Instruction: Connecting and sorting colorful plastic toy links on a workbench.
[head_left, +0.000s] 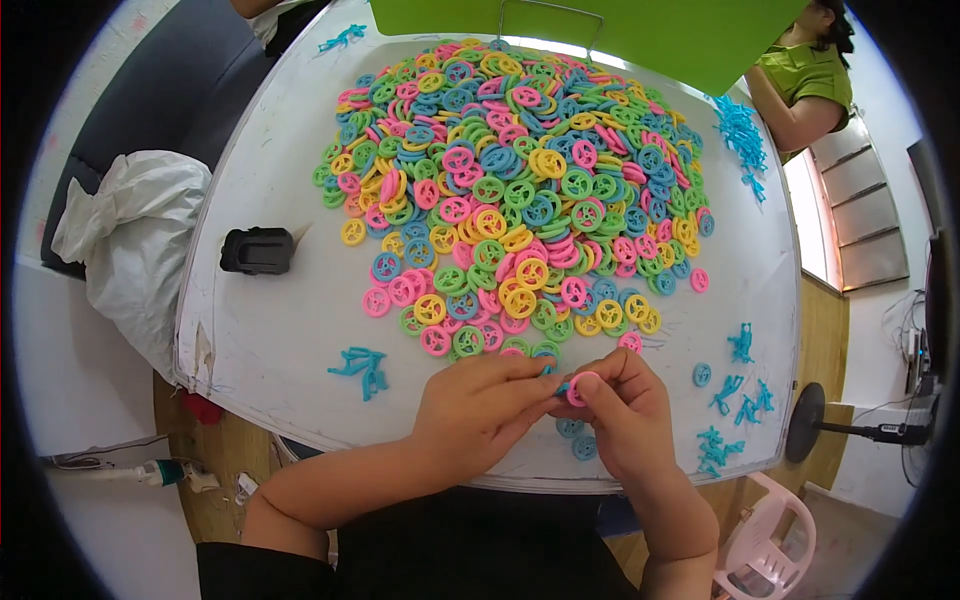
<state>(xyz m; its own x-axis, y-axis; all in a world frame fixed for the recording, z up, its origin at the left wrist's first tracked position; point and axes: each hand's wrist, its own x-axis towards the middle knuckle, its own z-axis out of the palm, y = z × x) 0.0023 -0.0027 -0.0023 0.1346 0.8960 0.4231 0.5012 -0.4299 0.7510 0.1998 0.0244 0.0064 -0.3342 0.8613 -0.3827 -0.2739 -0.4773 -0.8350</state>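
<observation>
Near the table's front edge my two hands meet. My right hand (pixel 632 412) pinches a small pink plastic wheel (pixel 577 390) between thumb and fingers. My left hand (pixel 478 402) is closed on a small blue plastic piece (pixel 562 388), which touches the wheel; the fingers hide most of it. Just beyond my fingers begins a big heap of spoked plastic wheels (pixel 520 190) in pink, green, yellow and blue. Below my hands lie a couple of blue wheels (pixel 583 447), partly covered by my right hand.
Blue branching plastic pieces lie in a left cluster (pixel 360 372), a right cluster (pixel 718 450) and a far-right pile (pixel 740 135). A black tray (pixel 257 250) sits at left. A green board (pixel 640 30) stands at the back; a person in green (pixel 805 95) is at far right.
</observation>
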